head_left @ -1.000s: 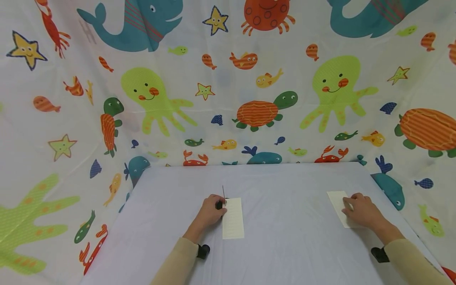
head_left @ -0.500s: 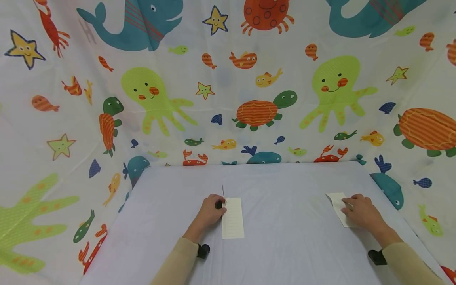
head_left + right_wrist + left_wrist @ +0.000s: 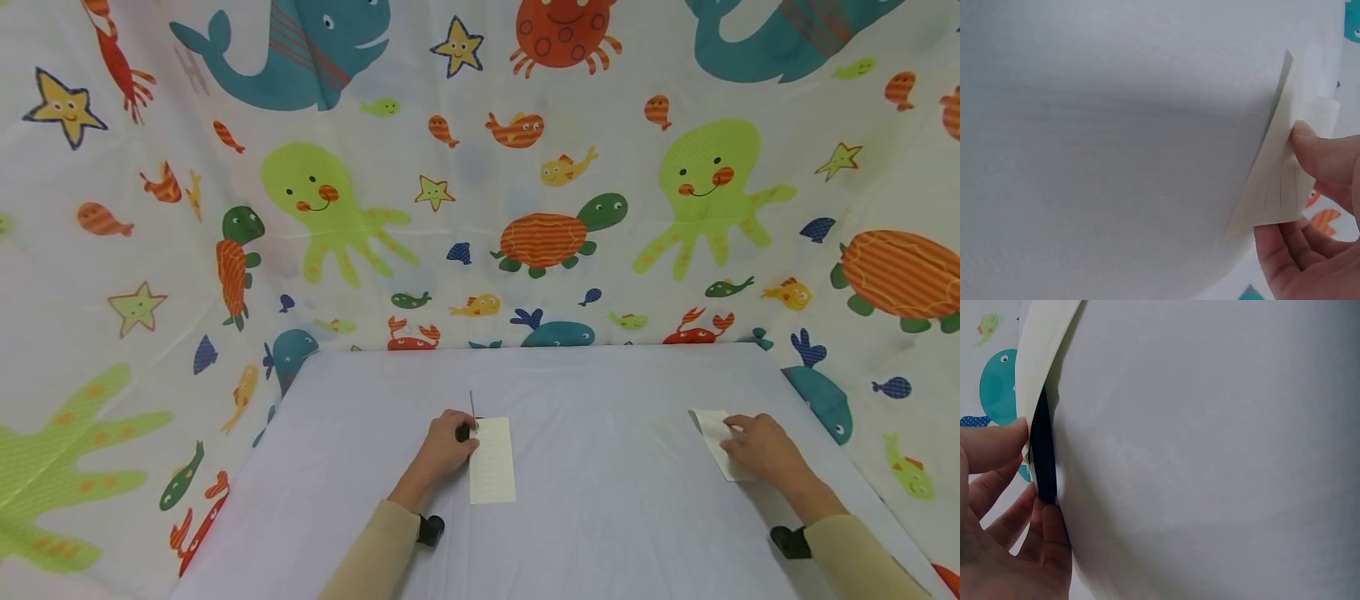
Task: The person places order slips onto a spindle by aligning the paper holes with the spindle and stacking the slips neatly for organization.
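Observation:
My left hand [image 3: 446,444] pinches the upper left edge of a lined cream paper sheet [image 3: 492,462]. In the left wrist view, the thumb lies on the paper [image 3: 1038,356], with a dark flat object [image 3: 1044,450] behind it at the fingertips; its kind is unclear. A thin reddish stick-like thing [image 3: 472,404] stands up from these fingers. Over to the right, my right hand [image 3: 765,450] pinches a second cream paper [image 3: 712,425], whose far left corner curls up. The right wrist view shows the thumb on this creased paper [image 3: 1272,187], other fingers behind it.
Both papers are on a table with a white cloth [image 3: 600,467]. A curtain printed with sea animals [image 3: 480,183] hangs behind the table and at its sides. Dark wrist devices [image 3: 431,531] sit on both forearms.
The right hand's paper has its far left corner lifted and curled, where it lay flat before. That hand has shifted slightly. My left hand and its paper keep their place.

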The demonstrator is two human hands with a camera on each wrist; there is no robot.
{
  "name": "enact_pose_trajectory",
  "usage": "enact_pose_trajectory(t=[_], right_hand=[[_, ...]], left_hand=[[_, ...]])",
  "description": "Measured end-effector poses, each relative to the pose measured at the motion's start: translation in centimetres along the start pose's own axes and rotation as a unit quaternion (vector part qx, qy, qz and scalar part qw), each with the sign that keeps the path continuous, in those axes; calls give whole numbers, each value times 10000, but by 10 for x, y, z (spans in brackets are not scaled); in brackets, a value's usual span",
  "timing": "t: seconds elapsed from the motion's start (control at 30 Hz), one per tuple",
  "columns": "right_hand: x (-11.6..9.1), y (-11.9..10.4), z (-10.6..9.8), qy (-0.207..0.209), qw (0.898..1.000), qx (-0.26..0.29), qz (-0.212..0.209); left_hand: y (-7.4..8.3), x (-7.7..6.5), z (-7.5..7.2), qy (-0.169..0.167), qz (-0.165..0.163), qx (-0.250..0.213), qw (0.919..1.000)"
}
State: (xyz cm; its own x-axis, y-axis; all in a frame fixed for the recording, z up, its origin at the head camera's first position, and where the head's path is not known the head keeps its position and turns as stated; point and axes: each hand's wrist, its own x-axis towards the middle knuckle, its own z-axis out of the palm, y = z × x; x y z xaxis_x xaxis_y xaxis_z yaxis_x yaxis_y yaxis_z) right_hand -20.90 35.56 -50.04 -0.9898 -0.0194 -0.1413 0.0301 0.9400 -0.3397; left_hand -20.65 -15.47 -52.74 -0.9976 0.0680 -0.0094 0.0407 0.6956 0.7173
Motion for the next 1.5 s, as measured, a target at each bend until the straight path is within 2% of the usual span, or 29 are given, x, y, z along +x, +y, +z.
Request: enact_pose_trajectory(t=[0.23, 0.37, 0.5, 0.8, 1.27, 1.5], right_hand=[[3, 4, -1, -193, 9975, 638, 228], [4, 5, 1, -235, 9927, 1092, 459], [5, 5, 3, -169, 9854, 1554, 673], [1, -5, 11, 42, 9649, 2492, 830], [-2, -26, 24, 239, 9582, 2814, 463], [-3, -42, 31, 265, 9541, 2965, 339]], left_hand=[[1, -2, 0, 22, 64, 10, 10000], [1, -2, 0, 23, 63, 16, 10000], [0, -1, 1, 26, 23, 50, 10000], [0, 0, 2, 11, -21, 124, 9999], [-1, 0, 2, 37, 90, 117, 9999], [0, -1, 1, 61, 30, 125, 9999]])
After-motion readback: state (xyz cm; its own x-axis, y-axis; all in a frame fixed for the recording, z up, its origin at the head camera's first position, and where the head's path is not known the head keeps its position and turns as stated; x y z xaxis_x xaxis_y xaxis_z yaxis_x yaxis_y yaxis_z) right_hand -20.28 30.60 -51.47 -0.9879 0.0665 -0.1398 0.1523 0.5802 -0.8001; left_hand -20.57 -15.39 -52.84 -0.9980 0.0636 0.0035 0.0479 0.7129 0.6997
